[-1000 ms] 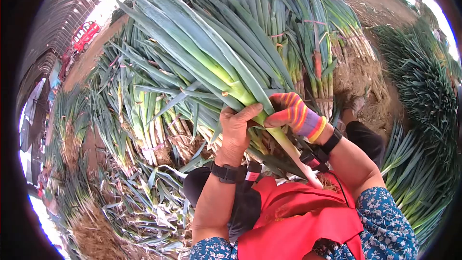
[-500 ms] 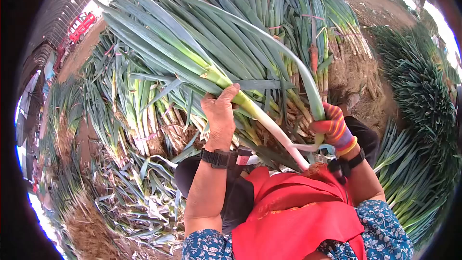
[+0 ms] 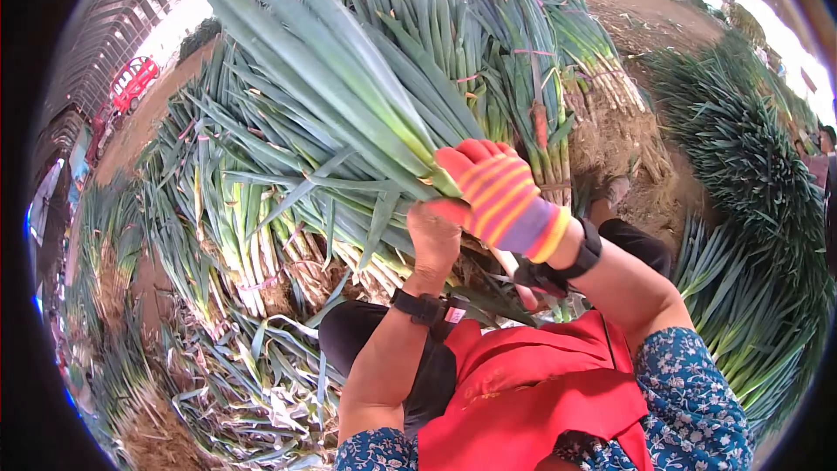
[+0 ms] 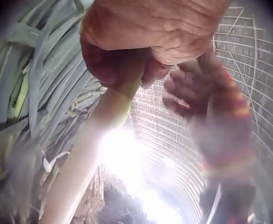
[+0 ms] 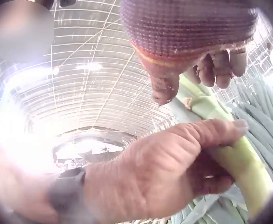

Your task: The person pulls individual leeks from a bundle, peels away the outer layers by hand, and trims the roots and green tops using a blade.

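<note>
In the head view, one long green onion (image 3: 405, 135) slants across the middle, its leaves fanned toward the upper left. My bare left hand (image 3: 436, 235) grips its stalk; in the right wrist view the thumb and fingers of that hand (image 5: 145, 172) wrap round the pale green part (image 5: 244, 163). The white shank (image 4: 73, 177) runs down from the left hand in the left wrist view. My right hand (image 3: 501, 196), in a striped glove, is just above the left hand. Its bent fingers (image 5: 223, 70) and thumb are spread apart near the leaf base, with no leaf pinched between them.
Tied bundles of green onions (image 3: 253, 253) stand in front, with more bundles (image 3: 602, 87) farther back. Stripped leaves (image 3: 261, 384) litter the ground at lower left. A dense mass of green onions (image 3: 750, 174) lies on the right. A red apron (image 3: 532, 384) covers the lap.
The right hand peeled an outer leaf down to the right, then let it go and came back up beside the left hand. The left hand kept its grip and shifted slightly right.
</note>
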Tool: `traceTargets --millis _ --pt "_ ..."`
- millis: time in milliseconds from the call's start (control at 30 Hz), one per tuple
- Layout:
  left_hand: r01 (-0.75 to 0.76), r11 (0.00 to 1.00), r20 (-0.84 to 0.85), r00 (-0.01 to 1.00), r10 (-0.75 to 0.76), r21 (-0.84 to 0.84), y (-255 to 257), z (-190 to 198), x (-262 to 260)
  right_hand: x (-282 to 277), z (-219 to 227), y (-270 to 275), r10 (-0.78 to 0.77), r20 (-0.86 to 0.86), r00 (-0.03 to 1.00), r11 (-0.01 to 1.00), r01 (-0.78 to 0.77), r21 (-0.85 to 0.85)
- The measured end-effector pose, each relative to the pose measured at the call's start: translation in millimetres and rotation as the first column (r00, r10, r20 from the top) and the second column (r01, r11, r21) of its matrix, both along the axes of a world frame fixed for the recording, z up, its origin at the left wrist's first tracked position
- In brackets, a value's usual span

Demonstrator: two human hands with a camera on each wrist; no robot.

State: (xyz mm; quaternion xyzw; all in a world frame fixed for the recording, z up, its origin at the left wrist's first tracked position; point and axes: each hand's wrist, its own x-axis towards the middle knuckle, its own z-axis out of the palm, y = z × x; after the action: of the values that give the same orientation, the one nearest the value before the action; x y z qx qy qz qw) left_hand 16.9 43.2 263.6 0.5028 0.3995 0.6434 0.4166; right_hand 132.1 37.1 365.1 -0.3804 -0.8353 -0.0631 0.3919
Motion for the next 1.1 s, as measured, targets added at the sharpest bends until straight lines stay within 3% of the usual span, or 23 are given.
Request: traceTargets --millis 67,133,200,300,333,367,400,433,467,500,567,633,700,733,767,800,867,900,1033,1100 --pt "0.039 0.997 -0.070 0.997 -0.035 0.062 -4.7 -1.6 -0.1 -9.3 -2.0 14.1 -0.012 0.210 0.978 0.996 -0.008 0.093" --pt "0.076 0.979 -0.065 0.994 -0.090 -0.190 -13.7 2.2 -1.1 -8.7 -1.8 22.2 -0.046 0.321 0.946 0.996 0.017 0.091" --pt "0.090 0.971 -0.028 0.995 -0.099 -0.222 -18.1 6.5 -1.3 -1.8 0.7 23.1 0.063 0.379 0.923 0.998 -0.062 -0.014" --pt "0.073 0.972 -0.094 0.991 -0.096 -0.224 -14.7 -0.1 -4.3 19.5 8.6 16.2 0.208 0.072 0.975 0.953 -0.219 0.210" --pt "0.072 0.970 -0.091 0.991 -0.095 -0.233 -13.0 0.2 -6.7 32.0 16.9 12.7 0.112 0.005 0.994 0.946 -0.108 0.307" --pt "0.019 0.969 -0.123 0.991 -0.050 -0.247 -12.1 3.3 -9.2 54.2 9.3 11.7 -0.045 -0.117 0.992 0.988 0.062 0.144" --pt "-0.032 0.965 -0.156 0.988 -0.009 -0.260 -11.8 7.7 -11.3 73.8 8.1 14.5 -0.181 -0.323 0.929 0.984 0.168 -0.067" --pt "-0.051 0.973 -0.114 0.993 0.026 -0.225 -13.0 16.1 -12.4 101.8 -18.1 29.9 -0.284 -0.451 0.846 0.958 0.229 -0.172" --pt "-0.016 0.965 -0.080 0.997 -0.005 -0.263 -7.5 11.5 -18.5 124.5 -40.0 32.5 -0.462 -0.219 0.860 0.886 0.439 -0.148" --pt "-0.009 0.970 0.008 1.000 0.012 -0.242 -6.0 14.9 -20.1 143.3 -75.5 29.5 -0.429 -0.155 0.890 0.884 0.378 -0.275" --pt "0.017 0.983 0.207 0.978 0.022 -0.182 0.6 19.9 -20.4 158.5 -160.4 23.7 -0.300 0.041 0.953 0.761 0.265 -0.592" --pt "0.100 0.981 0.359 0.933 -0.034 -0.167 5.2 21.2 -25.3 147.9 -195.9 -16.5 -0.054 -0.071 0.996 0.714 -0.012 -0.700" --pt "0.161 0.976 0.431 0.899 -0.083 -0.149 8.2 24.1 -25.4 112.1 -199.8 -53.8 -0.010 -0.354 0.935 0.679 -0.254 -0.689" --pt "0.215 0.969 0.509 0.852 -0.124 -0.123 9.9 26.5 -22.6 101.4 -200.2 -58.5 -0.123 -0.409 0.904 0.561 -0.277 -0.780" --pt "0.249 0.962 0.503 0.849 -0.163 -0.109 6.5 29.7 -19.3 98.4 -197.3 -54.9 -0.291 -0.436 0.852 0.310 -0.347 -0.885" --pt "0.261 0.959 0.497 0.850 -0.176 -0.108 6.7 28.9 -15.5 95.3 -195.5 -55.8 -0.302 -0.442 0.845 0.317 -0.348 -0.882" --pt "0.288 0.937 0.580 0.805 -0.126 -0.197 11.3 26.4 -10.3 90.4 -189.3 -53.7 -0.278 -0.234 0.932 0.607 -0.019 -0.794" --pt "0.299 0.925 0.566 0.815 -0.121 -0.233 11.8 23.8 -6.3 88.6 -184.9 -53.7 -0.278 -0.234 0.932 0.661 0.009 -0.751" --pt "0.318 0.886 0.583 0.810 -0.068 -0.337 5.4 15.8 19.5 78.4 -179.6 -53.4 -0.371 -0.278 0.886 0.649 0.033 -0.760" --pt "0.307 0.897 0.494 0.861 -0.121 -0.317 7.9 10.2 23.8 78.7 -183.1 -53.3 -0.409 -0.254 0.876 0.630 0.069 -0.774"
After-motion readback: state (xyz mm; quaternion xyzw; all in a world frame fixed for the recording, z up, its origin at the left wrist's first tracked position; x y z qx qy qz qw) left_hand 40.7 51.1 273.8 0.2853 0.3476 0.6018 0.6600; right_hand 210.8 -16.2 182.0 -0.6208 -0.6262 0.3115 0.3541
